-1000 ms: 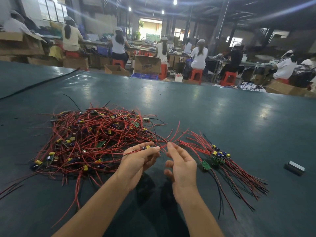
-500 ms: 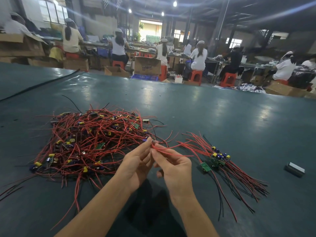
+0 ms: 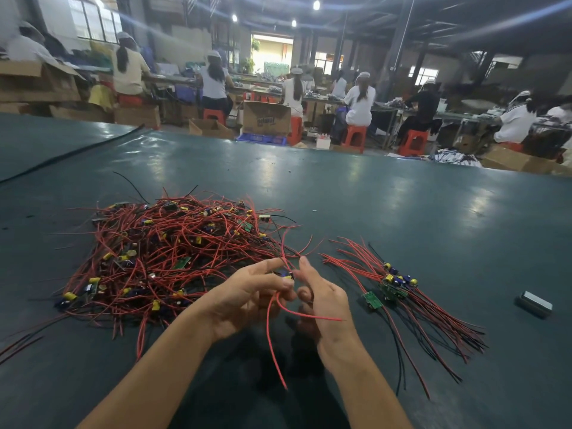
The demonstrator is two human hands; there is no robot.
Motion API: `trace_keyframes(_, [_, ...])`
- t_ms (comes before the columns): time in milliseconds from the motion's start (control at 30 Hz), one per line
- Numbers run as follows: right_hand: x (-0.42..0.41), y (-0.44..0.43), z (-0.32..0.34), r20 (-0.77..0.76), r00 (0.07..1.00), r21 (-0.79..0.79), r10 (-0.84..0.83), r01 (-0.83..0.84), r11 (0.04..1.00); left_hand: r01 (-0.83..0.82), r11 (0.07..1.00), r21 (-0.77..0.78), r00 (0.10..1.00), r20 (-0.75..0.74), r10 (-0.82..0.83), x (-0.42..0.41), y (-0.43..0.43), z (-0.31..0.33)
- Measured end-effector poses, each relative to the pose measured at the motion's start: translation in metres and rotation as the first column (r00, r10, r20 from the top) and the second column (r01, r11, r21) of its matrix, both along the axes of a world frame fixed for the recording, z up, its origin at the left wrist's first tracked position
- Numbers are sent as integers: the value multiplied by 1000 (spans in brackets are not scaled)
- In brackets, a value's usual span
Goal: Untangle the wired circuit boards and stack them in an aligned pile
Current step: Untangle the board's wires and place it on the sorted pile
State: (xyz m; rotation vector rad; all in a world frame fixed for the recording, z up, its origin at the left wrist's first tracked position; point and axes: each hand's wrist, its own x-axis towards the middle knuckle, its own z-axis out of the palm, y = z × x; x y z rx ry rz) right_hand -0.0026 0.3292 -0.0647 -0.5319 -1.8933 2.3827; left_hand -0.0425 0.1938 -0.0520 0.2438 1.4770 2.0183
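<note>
Left hand has a wired board pinched at its fingertips, thumb and fingers curled in on it, just above the counter at the near right edge of the heap. Right hand is tight up against it, index finger straight and touching the wires beside the board, the other fingers curled; whether it actually grips a wire we cannot tell. The board's red leads run mostly far-to-near: a couple spring away towards the heap, one long one droops towards us between the wrists, another pokes out rightwards across the right hand. The heap sprawls to the left, red wires knotted every way and crossing the held board's far leads. On the right, clear of the hands, we see the sorted pile, boards at upper left, wires fanning to lower right. Further right lies a small metal block. Workers sit beyond the counter's far edge. Half a second ago the hands were pressed together with a lead stretched sideways towards the pile; now they have parted a little and that long lead dangles.
</note>
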Motion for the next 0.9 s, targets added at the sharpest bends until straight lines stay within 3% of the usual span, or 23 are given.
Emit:
trace_keyframes(133, [4, -6, 4, 34, 983, -77, 182, -179, 981, 98, 995, -9, 994, -55, -99, -1, -1, -4])
trace_keyframes(233, [5, -5, 6, 15, 989, -178, 146, -141, 974, 36, 999, -31, 999, -30, -37, -3, 4, -7])
trace_keyframes(333, [4, -4, 7, -6, 999, -273, 49, -49, 961, -88, 994, 57, 994, 67, 84, -3, 11, -12])
trace_keyframes(400, [5, -4, 8, -26, 999, -293, -30, 21, 956, -152, 987, 60, 988, 33, 150, -1, 16, -19])
trace_keyframes(500, [6, -4, 11, -78, 990, -258, -121, 97, 961, -211, 977, 17, 975, -71, 212, 6, 25, -25])
trace_keyframes(600, [7, -7, 10, -133, 974, -148, -183, 163, 975, -228, 972, 64, 965, -120, 234, 10, 27, -24])
trace_keyframes(700, [10, -12, 10, -186, 961, -139, -205, 181, 974, -216, 972, 98, 944, -234, 233, 12, 28, -27])
trace_keyframes(900, [12, -21, 8, -300, 937, -72, -177, 162, 984, -410, 909, 75, 800, -448, 398, 15, 36, -27])
